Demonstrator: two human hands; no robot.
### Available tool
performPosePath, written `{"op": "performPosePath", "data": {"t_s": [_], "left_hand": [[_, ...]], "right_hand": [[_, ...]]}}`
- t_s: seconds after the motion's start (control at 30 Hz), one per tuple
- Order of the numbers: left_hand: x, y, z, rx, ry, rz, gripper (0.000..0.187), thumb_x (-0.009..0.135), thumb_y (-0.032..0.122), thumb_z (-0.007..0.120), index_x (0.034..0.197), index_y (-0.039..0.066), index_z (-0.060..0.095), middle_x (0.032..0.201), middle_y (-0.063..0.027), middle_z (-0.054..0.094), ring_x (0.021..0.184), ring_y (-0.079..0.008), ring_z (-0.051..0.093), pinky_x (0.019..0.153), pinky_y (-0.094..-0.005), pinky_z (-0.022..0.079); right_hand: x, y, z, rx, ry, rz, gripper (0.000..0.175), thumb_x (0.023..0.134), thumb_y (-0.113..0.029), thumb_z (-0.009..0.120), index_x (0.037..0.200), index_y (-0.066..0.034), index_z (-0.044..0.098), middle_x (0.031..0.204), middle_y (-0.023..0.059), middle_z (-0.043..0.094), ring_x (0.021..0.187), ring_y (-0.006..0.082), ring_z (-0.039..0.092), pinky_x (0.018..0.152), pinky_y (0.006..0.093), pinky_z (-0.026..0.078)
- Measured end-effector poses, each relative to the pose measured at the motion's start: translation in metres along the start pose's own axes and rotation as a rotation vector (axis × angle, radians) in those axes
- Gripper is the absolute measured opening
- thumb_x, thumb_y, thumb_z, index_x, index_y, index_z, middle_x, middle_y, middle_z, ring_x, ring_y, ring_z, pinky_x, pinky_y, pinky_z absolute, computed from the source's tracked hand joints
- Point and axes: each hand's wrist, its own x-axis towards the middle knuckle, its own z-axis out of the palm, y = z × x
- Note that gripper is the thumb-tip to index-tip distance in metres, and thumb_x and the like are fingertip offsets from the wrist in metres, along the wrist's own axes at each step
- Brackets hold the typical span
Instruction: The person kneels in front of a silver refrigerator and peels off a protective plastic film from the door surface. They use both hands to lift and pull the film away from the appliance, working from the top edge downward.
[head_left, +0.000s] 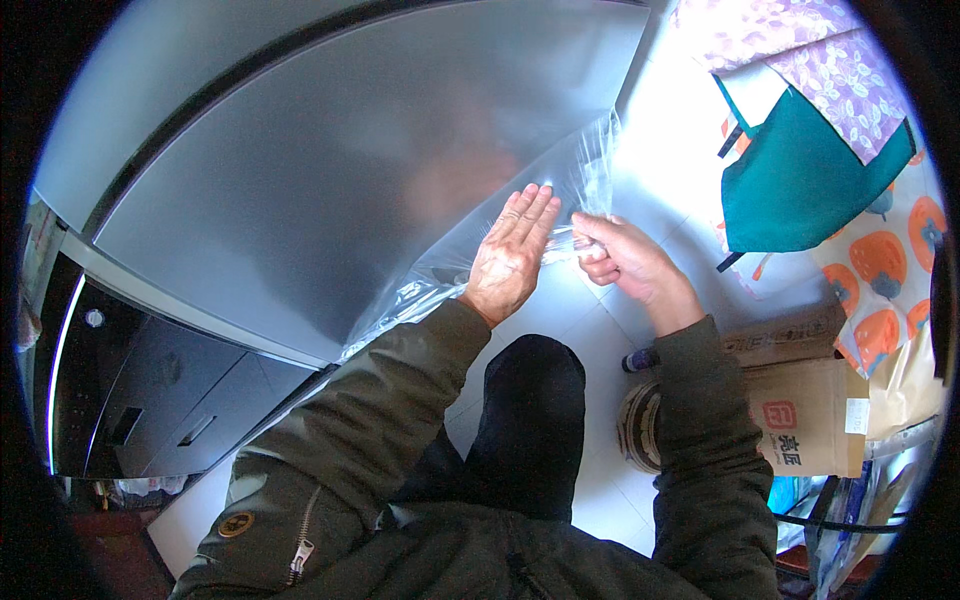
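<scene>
A grey metallic appliance panel (315, 157), which looks like a refrigerator door, fills the upper left. Clear plastic film (566, 169) runs along its lower right edge, stretched and wrinkled, with bunched folds near the bottom corner. My left hand (514, 251) lies flat against the film with fingers straight and side by side; its thumb is hidden. Just to the right, my right hand (619, 251) pinches a gathered edge of the film between thumb and curled fingers. The film is drawn taut in creases above this grip.
A black-fronted appliance (165, 390) stands at the left. Cardboard boxes (802, 412) and a round patterned object (639, 427) sit at the right on the pale tiled floor (615, 487). Green cloth (795, 180) and persimmon-print fabric (877, 262) hang at the upper right. My knee (534, 412) is below my hands.
</scene>
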Motion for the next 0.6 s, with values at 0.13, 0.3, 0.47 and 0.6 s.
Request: {"op": "performPosePath", "data": {"t_s": [0.13, 0.3, 0.47, 0.6], "left_hand": [[-0.004, 0.003, 0.004, 0.014, -0.013, -0.007, 0.057, 0.090, -0.003, 0.056, 0.147, -0.006, 0.049, 0.153, -0.0249, 0.049, 0.146, -0.0373, 0.044, 0.124, -0.0480, 0.032], [-0.007, 0.005, 0.015, -0.019, 0.069, -0.040, 0.068, 0.082, -0.011, 0.055, 0.149, -0.003, 0.049, 0.154, -0.0220, 0.049, 0.147, -0.0354, 0.044, 0.124, -0.0480, 0.032], [-0.005, 0.006, 0.016, -0.046, 0.044, -0.070, 0.067, 0.081, -0.009, 0.058, 0.148, -0.004, 0.049, 0.155, -0.0224, 0.048, 0.148, -0.0352, 0.041, 0.126, -0.0462, 0.030], [-0.002, 0.006, -0.004, -0.023, -0.182, -0.045, 0.072, 0.090, 0.012, 0.070, 0.155, -0.001, 0.040, 0.162, -0.0241, 0.037, 0.154, -0.0367, 0.031, 0.128, -0.0473, 0.023]], "right_hand": [[-0.001, -0.007, 0.000, -0.063, 0.009, 0.032, 0.033, 0.108, -0.034, 0.055, 0.083, -0.0144, 0.049, 0.065, -0.0079, 0.042, 0.049, 0.0004, 0.032, 0.042, 0.0176, 0.023], [0.000, -0.014, 0.000, -0.166, 0.010, 0.081, 0.032, 0.108, -0.037, 0.056, 0.085, -0.0160, 0.049, 0.066, -0.0083, 0.041, 0.050, 0.0010, 0.031, 0.044, 0.0186, 0.023], [-0.002, -0.023, 0.001, -0.286, 0.020, 0.110, 0.031, 0.108, -0.039, 0.054, 0.087, -0.0161, 0.048, 0.066, -0.0092, 0.038, 0.051, 0.0025, 0.029, 0.045, 0.0214, 0.021], [0.001, 0.004, -0.013, -0.166, 0.076, 0.006, 0.029, 0.108, -0.036, 0.053, 0.089, -0.0153, 0.049, 0.066, -0.0089, 0.036, 0.051, 0.0027, 0.029, 0.045, 0.0220, 0.020]]}}
